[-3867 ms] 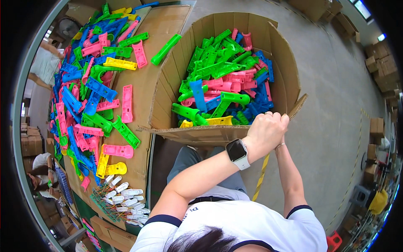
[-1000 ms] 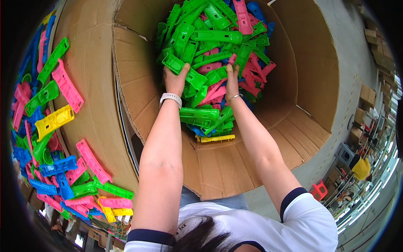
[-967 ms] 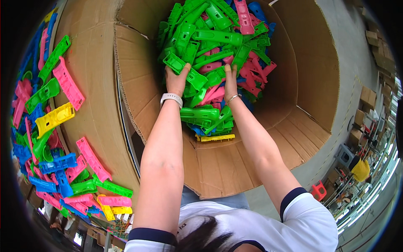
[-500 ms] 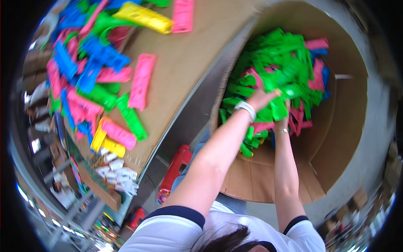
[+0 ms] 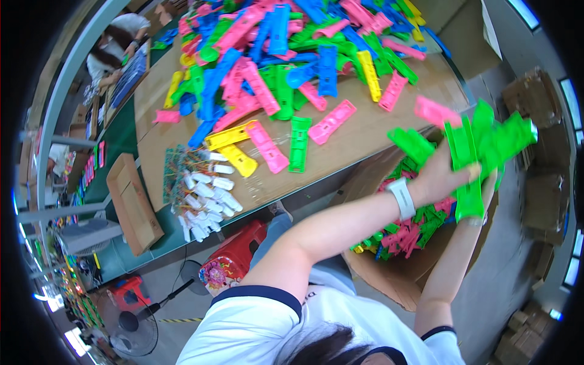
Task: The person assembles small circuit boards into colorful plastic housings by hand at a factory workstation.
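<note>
Both my hands are raised over a large cardboard box, carrying a loose bunch of long green plastic casings [image 5: 463, 149]. My left hand [image 5: 443, 176], with a white band on its wrist, is closed around the near side of the bunch. On the other side my right hand [image 5: 488, 190] grips it too, its fingers mostly hidden by the casings. A pink casing [image 5: 437, 112] sticks out at the bunch's far left, blurred. Below, the cardboard box [image 5: 389, 281] holds many green, pink and some yellow casings [image 5: 406, 236].
Left of the box, a cardboard-covered table [image 5: 340, 149] bears a big heap of casings [image 5: 267, 58] in several colours. White parts with wires [image 5: 207, 204] lie by its near edge, beside an open carton [image 5: 135, 204]. A red stool [image 5: 240, 246] stands below; another person [image 5: 115, 48] works far left.
My hands have come up out of the box, lifting the bunch of casings above its rim. The view has swung left, showing more of the table.
</note>
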